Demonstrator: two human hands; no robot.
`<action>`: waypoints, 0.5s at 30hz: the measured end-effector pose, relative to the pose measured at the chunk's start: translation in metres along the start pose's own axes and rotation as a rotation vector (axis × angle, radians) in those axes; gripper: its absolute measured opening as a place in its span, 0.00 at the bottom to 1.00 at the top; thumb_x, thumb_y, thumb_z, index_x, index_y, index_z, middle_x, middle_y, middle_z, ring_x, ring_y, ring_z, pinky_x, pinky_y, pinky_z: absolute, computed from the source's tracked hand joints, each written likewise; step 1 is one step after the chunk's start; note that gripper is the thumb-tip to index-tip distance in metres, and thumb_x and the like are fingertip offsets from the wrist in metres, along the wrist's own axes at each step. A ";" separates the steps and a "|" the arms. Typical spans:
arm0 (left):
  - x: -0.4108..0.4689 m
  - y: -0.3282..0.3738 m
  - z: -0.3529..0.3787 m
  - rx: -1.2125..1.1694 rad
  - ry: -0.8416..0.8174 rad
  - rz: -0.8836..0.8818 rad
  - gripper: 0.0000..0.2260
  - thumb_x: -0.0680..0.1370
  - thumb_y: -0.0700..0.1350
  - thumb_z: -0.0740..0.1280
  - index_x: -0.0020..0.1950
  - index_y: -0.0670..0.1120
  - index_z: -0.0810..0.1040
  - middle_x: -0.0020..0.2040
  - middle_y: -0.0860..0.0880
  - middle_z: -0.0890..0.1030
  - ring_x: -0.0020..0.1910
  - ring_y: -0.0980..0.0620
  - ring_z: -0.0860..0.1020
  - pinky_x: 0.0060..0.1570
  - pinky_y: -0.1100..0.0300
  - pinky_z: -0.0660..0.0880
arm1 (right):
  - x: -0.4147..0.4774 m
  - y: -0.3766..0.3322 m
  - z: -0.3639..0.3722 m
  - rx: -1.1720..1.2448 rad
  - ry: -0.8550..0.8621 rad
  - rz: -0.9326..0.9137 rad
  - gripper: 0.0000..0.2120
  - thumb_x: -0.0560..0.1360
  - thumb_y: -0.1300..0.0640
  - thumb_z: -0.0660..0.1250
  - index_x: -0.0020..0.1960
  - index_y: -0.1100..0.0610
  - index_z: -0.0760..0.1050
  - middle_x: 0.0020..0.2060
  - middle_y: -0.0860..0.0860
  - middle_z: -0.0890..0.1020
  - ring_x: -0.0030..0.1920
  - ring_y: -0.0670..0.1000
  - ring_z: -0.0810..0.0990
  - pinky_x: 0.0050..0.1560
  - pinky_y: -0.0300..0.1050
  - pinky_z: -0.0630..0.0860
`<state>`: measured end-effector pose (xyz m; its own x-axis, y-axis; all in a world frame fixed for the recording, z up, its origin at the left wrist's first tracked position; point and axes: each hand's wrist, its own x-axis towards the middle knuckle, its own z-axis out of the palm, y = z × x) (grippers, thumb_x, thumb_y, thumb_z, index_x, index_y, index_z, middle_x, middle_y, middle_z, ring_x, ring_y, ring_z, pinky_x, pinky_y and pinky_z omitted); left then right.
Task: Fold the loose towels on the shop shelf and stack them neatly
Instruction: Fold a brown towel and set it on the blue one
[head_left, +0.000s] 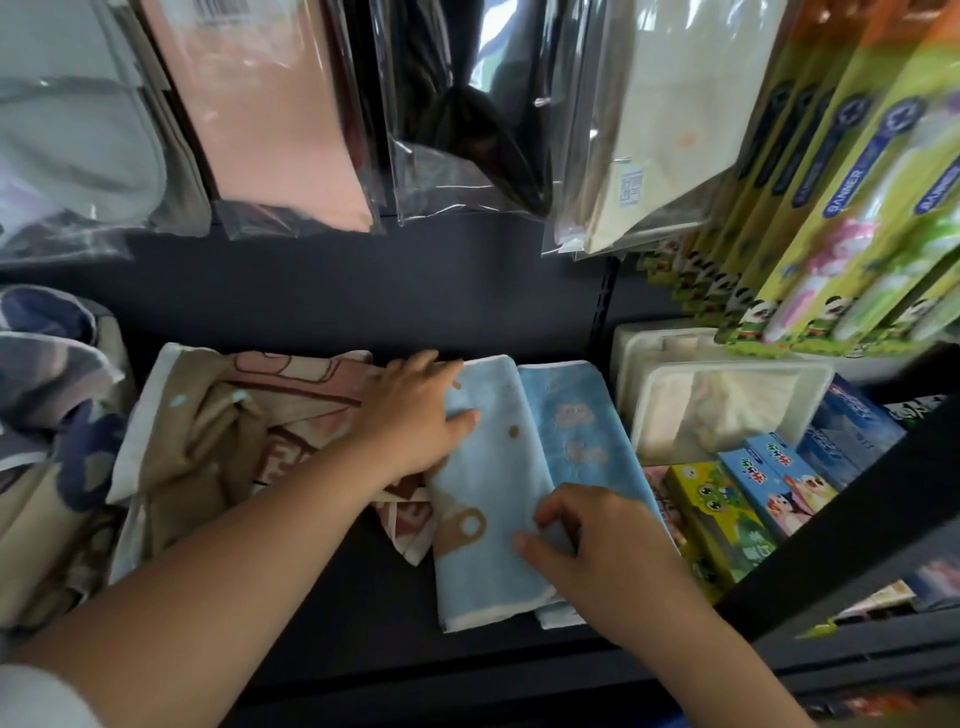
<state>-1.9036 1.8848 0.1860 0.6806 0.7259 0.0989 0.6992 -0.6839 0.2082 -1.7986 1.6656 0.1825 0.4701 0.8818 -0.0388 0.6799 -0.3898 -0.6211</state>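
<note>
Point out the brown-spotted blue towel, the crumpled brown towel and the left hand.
brown-spotted blue towel (480, 488), head view, its flat top.
crumpled brown towel (208, 441), head view, its bunched middle.
left hand (415, 415), head view, back of the hand.

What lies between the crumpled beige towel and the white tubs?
Two folded towels side by side, per the head view: the brown-marked blue towel, then the cloud-patterned blue towel nearer the white tubs.

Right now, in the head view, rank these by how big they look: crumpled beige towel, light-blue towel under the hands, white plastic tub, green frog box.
1. crumpled beige towel
2. light-blue towel, partly covered
3. white plastic tub (farther back, true size unsure)
4. green frog box
</note>
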 end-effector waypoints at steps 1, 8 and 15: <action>0.004 0.001 -0.001 -0.017 -0.010 -0.013 0.36 0.76 0.65 0.67 0.80 0.54 0.61 0.79 0.51 0.63 0.74 0.44 0.66 0.73 0.48 0.63 | 0.001 0.002 0.002 -0.018 0.007 -0.006 0.12 0.73 0.39 0.73 0.43 0.46 0.77 0.33 0.44 0.75 0.35 0.43 0.75 0.34 0.33 0.65; 0.028 -0.010 -0.009 -0.333 -0.152 -0.260 0.44 0.55 0.73 0.75 0.66 0.53 0.76 0.62 0.54 0.80 0.59 0.51 0.80 0.59 0.51 0.79 | 0.002 0.012 0.006 -0.026 0.005 -0.008 0.07 0.78 0.47 0.68 0.53 0.42 0.71 0.45 0.42 0.74 0.42 0.43 0.76 0.43 0.38 0.75; 0.021 -0.004 -0.022 -1.011 0.011 -0.375 0.19 0.69 0.35 0.78 0.57 0.47 0.80 0.50 0.50 0.83 0.50 0.51 0.82 0.45 0.59 0.79 | 0.004 0.012 0.006 -0.033 -0.054 0.056 0.30 0.73 0.41 0.71 0.71 0.46 0.66 0.54 0.42 0.73 0.54 0.45 0.76 0.52 0.39 0.74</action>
<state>-1.8970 1.9047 0.2090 0.4551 0.8808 -0.1309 0.3546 -0.0444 0.9340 -1.7920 1.6664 0.1705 0.4774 0.8712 -0.1149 0.6725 -0.4464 -0.5904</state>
